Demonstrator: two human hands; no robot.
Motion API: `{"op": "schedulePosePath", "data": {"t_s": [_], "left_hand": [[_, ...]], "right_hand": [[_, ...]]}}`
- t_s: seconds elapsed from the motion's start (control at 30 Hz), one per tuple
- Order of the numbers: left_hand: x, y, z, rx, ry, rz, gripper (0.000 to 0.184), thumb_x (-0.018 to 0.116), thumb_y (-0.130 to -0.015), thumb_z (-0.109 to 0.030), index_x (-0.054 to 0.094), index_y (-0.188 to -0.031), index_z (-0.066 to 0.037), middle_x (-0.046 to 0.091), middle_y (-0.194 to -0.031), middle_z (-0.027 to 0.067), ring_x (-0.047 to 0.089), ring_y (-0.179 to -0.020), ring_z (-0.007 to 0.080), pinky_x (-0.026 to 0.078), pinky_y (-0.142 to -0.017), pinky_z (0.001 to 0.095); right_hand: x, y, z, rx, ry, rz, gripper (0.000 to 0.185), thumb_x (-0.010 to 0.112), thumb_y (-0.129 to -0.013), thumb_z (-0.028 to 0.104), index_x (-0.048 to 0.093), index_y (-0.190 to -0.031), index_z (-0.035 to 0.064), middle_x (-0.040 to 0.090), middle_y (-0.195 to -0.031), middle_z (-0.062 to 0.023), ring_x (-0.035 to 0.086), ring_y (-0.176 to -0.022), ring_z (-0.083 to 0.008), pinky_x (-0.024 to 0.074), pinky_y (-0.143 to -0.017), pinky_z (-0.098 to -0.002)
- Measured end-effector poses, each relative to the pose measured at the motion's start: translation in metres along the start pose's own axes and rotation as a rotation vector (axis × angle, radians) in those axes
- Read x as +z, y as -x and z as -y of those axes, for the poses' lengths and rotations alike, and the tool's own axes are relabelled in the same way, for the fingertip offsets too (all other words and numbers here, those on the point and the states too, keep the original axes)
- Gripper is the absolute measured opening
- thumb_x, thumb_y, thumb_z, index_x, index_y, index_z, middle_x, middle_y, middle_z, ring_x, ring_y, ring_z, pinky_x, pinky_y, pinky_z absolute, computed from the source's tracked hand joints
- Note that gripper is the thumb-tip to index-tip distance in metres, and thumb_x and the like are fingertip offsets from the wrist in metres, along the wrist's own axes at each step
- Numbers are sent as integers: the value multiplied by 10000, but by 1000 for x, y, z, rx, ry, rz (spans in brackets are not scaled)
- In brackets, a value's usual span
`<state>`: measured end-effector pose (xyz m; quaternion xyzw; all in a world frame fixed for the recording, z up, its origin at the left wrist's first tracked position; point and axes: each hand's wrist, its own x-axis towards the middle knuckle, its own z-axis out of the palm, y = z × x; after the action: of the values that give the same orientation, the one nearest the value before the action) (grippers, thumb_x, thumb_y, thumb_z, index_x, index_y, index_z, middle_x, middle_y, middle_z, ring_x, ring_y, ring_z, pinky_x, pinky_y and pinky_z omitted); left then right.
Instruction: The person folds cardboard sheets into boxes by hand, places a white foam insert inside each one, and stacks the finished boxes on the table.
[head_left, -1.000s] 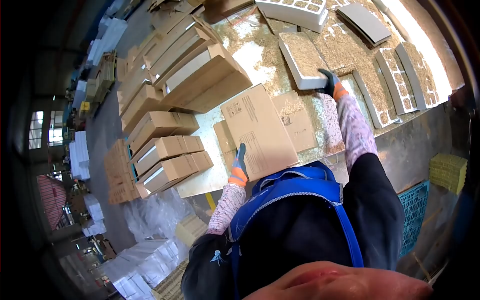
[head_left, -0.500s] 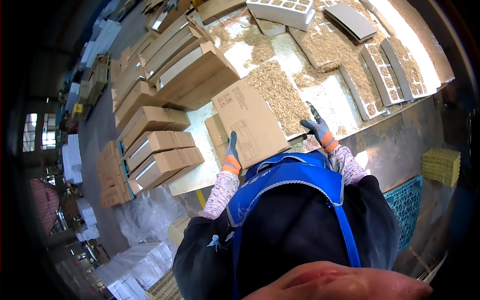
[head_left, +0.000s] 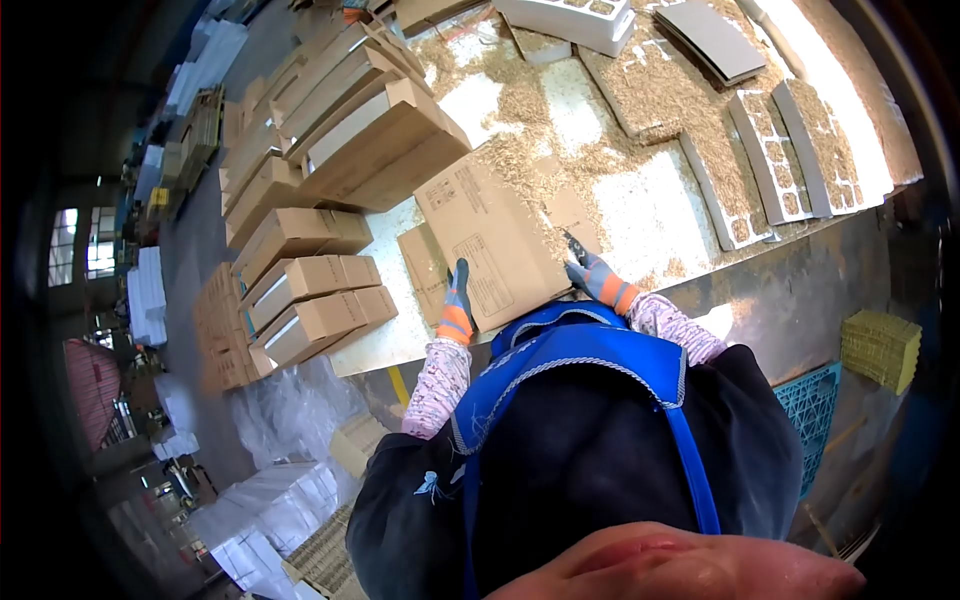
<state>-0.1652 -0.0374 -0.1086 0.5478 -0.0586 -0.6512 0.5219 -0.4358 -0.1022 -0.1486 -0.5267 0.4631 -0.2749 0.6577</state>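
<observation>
A printed brown cardboard box [head_left: 495, 245] lies tilted before me, close to my blue apron. My left hand [head_left: 457, 300], in a grey and orange glove, grips its left edge. At the lower right edge my right hand [head_left: 595, 277], gloved alike, closes on the box, its fingertips partly hidden. A smaller cardboard flap [head_left: 424, 265] sticks out on the left, and another piece of cardboard [head_left: 570, 215] shows on the right. Wood shavings [head_left: 515, 170] are strewn beyond the box and along its right side.
Several open cardboard boxes [head_left: 385, 150] stand in rows to the left. White moulded trays [head_left: 765, 155] with shavings stand along the right of the white table [head_left: 640, 210]. Grey sheets [head_left: 710, 40] lie at the back. A blue pallet [head_left: 812, 410] and a yellow stack [head_left: 880, 350] are at right.
My right hand has moved left onto the box's edge. The rectangular layer of shavings right of the box is now broken up, baring cardboard and table. A dark tool-like piece there no longer shows.
</observation>
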Motion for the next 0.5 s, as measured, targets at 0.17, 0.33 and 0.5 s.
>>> {"op": "schedulePosePath", "data": {"t_s": [0.17, 0.33, 0.5], "left_hand": [[6, 2, 3, 36, 8, -47, 642, 595, -850, -431, 379, -1331, -63, 543, -1187, 131, 594, -1009, 262, 533, -797, 406], [18, 12, -7, -25, -23, -35, 593, 554, -879, -432, 392, -1328, -81, 547, -1187, 105, 588, -1030, 247, 529, -812, 397], [21, 12, -5, 0, -95, -129, 572, 541, -885, -437, 408, -1322, -94, 548, -1187, 102, 582, -1030, 242, 519, -827, 382]], "right_hand": [[-26, -19, -35, -701, 727, 311, 318, 462, -905, 189, 511, -1173, 26, 556, -1111, -267, 564, -957, -390, 464, -809, -405], [-22, -16, 25, -192, 338, 76, 399, 495, -873, 252, 502, -1219, 53, 547, -1100, -247, 536, -990, -415, 441, -864, -401], [-27, -39, 92, -856, 524, 216, 390, 531, -847, 356, 548, -1194, 179, 445, -1332, -121, 396, -1244, -288, 270, -1050, -467]]}}
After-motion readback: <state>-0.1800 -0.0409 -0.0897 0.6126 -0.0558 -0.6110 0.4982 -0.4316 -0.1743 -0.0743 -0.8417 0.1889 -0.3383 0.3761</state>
